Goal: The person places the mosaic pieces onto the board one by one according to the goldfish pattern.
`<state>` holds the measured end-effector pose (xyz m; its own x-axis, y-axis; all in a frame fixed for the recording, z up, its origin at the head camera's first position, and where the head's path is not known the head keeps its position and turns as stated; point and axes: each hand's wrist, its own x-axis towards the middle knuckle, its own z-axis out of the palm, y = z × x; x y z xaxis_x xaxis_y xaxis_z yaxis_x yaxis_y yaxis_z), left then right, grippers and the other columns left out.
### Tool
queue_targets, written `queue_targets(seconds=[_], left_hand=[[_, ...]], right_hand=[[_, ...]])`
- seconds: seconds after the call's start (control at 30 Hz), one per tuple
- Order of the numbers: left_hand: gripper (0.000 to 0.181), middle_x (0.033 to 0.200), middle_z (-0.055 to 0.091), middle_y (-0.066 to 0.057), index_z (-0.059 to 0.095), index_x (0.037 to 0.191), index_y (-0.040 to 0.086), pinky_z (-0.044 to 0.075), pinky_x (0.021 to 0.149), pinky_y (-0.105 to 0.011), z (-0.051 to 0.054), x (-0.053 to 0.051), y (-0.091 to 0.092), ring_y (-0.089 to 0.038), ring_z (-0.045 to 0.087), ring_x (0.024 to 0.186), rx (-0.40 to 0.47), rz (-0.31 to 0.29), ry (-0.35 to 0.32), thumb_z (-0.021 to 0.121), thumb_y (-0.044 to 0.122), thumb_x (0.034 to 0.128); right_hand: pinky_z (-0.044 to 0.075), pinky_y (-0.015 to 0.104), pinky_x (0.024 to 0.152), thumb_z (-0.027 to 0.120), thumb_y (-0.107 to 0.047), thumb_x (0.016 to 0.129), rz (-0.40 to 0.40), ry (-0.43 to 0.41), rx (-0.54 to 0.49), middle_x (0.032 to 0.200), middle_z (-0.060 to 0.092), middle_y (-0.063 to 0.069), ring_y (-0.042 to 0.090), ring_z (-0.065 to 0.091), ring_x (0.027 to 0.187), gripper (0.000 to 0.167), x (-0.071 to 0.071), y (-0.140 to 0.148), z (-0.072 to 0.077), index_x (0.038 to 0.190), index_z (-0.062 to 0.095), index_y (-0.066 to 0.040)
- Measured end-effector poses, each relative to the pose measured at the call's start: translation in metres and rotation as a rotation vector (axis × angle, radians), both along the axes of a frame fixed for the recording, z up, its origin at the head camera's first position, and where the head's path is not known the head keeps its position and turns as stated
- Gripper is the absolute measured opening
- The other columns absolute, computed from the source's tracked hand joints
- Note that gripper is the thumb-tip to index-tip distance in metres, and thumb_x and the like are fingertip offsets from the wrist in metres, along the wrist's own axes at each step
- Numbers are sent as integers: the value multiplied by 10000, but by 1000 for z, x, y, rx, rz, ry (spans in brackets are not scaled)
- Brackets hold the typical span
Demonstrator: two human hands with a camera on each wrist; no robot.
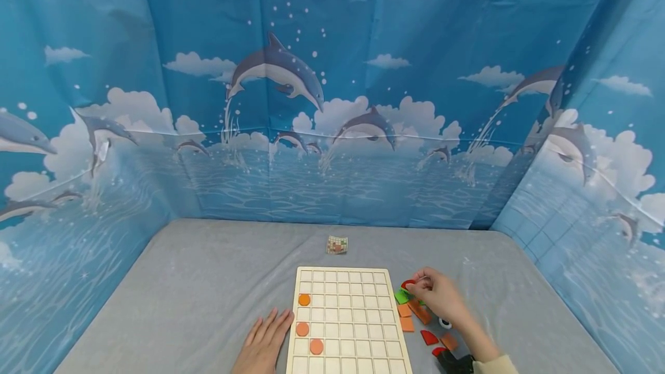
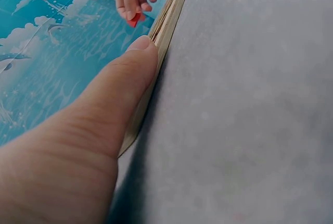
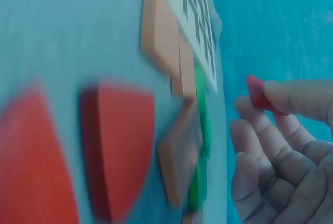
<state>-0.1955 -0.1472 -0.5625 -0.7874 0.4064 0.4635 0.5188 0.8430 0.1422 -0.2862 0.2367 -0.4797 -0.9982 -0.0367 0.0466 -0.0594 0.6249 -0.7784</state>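
Observation:
A pale wooden grid board lies on the grey cloth, with orange round pieces in three of its left-hand cells. My left hand rests flat beside the board's left edge; in the left wrist view its thumb touches that edge. Off the board's upper right side, my right hand pinches a red piece between thumb and forefinger. Below that hand lie green pieces, orange-brown blocks and red quarter-round pieces.
A small picture card with a coloured grid pattern lies beyond the board. Near the right forearm are a black object and a round black-and-white piece. A blue dolphin-print curtain encloses the table on the back and sides.

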Motion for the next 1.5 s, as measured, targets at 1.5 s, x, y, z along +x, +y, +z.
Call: queue_targets(seconds=[1.5], left_hand=[[1037,1432,430,-73,390,1444,76,-110,1059,-184,5,2,0,-305,379,1297,-14,4,-60,509,810,720]], right_hand=[[447,288,556,717,-131,853,412,59,-16,729,606,-50,117,560,623,61,-5,-121,-9,875,671,-98]])
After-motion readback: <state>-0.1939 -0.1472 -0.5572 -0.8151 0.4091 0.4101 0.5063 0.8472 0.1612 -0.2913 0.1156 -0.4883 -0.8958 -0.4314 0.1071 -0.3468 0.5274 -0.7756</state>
